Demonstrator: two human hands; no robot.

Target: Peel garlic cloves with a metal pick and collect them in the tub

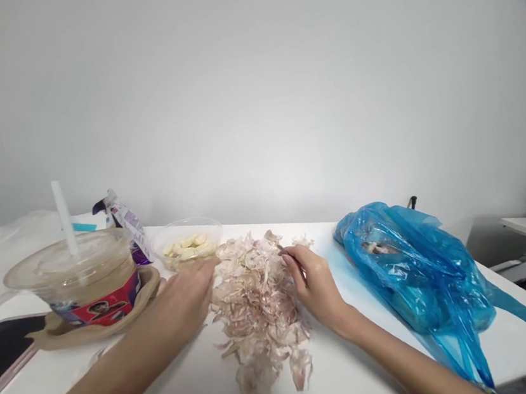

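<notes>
A heap of papery garlic skins (261,299) covers the middle of the white table. At its left edge is my left hand (190,289), smeared by motion, close to a clear plastic container (156,243) that holds peeled garlic cloves (190,247). Whether that hand has anything in it is hidden. My right hand (314,280) rests at the heap's right side, thumb and forefinger pinched together. A small thin dark tip shows at those fingers, too small to name.
On the left, a large plastic cup (99,306) with a straw stands in a cardboard holder (64,336), beside a dark tablet-like object (4,350). A purple wrapper (127,226) is behind it. To the right lies a blue plastic bag (410,262). A wall rises behind the table.
</notes>
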